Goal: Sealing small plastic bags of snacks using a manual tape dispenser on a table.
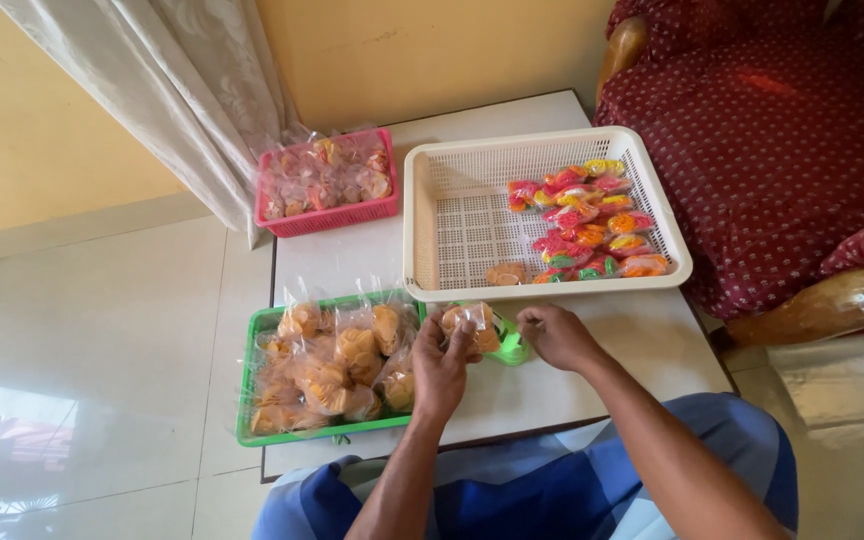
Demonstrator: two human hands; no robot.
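Hands at the sealing spot, one snack packet in work

From my view the left hand (442, 365) is closed round a small clear packet of orange snacks (470, 325), holding it up just above the green sealing tool (512, 347); the right hand (557, 335) rests curled beside that tool, and I cannot tell whether it grips anything. Judging by the piles, the green basket (249, 385) is full of bagged packets, the pink basket (324, 218) too, while the white tray (432, 190) has colourful packets along one side only, much of it bare, all on the white surface (632, 345).

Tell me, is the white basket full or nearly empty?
Partly filled: the white basket holds colourful packets on its right side only; its left mesh floor lies bare.
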